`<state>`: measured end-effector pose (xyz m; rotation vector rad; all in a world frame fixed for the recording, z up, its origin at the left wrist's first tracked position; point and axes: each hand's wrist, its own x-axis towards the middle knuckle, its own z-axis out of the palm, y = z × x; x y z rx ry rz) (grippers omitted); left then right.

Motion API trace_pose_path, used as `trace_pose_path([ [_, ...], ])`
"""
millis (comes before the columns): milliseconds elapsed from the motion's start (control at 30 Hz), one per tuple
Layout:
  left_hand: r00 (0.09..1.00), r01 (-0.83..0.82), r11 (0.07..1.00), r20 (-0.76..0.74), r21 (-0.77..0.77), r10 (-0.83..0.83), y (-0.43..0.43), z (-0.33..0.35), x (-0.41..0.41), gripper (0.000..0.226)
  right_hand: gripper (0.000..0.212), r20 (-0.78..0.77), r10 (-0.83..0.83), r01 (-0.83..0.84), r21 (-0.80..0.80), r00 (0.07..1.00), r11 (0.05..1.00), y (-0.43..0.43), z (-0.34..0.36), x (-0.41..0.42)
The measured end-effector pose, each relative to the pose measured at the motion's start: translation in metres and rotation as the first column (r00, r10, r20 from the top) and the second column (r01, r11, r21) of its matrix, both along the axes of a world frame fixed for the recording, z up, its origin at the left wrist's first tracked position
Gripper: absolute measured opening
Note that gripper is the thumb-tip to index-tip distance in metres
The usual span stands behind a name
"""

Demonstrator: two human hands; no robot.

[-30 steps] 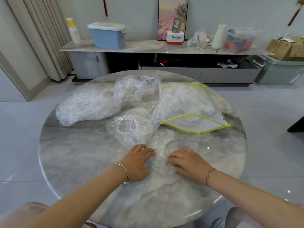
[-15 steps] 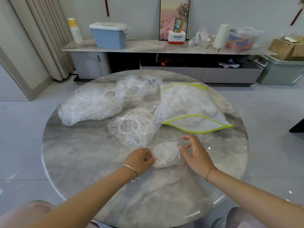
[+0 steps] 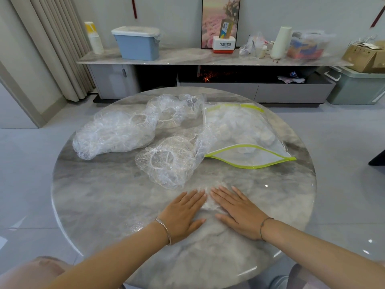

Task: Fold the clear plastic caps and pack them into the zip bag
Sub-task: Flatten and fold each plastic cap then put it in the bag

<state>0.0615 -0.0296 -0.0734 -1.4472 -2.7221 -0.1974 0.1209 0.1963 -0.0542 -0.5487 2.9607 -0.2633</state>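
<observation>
A folded clear plastic cap lies flat on the round marble table, mostly hidden under my palms. My left hand and my right hand press on it side by side, fingers straight. Just beyond them sits a loose crumpled cap. A bigger heap of caps spreads across the left and back of the table. The zip bag with a lime-green edge lies at the right, its mouth gaping toward me, with folded caps inside.
Behind the table runs a long low cabinet carrying a blue lidded box, a white roll and other clutter. A green bin stands on the floor at the right. Curtains hang at the far left.
Half a second ago my left hand pinched the small folded cap and my right hand hovered beside it. Now both hands lie flat, pressing the cap onto the table.
</observation>
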Motion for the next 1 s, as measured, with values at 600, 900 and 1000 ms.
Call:
trace_pose_path([
  [600, 0.982, -0.173, 0.979, 0.101, 0.110, 0.162, 0.013, 0.034, -0.018, 0.024, 0.028, -0.097, -0.242, 0.190, -0.373, 0.966, 0.908, -0.006, 0.009, -0.011],
  [900, 0.799, -0.421, 0.895, 0.528, 0.149, 0.288, 0.006, 0.041, -0.014, 0.026, 0.013, 0.306, -0.398, 0.494, -0.660, 0.865, 0.567, -0.011, 0.016, -0.015],
  [1000, 0.858, -0.420, 0.900, 0.375, 0.116, 0.352, 0.005, 0.043, -0.008, 0.018, 0.018, 0.324, -0.425, 0.526, -0.645, 0.845, 0.554, -0.012, 0.016, -0.018],
])
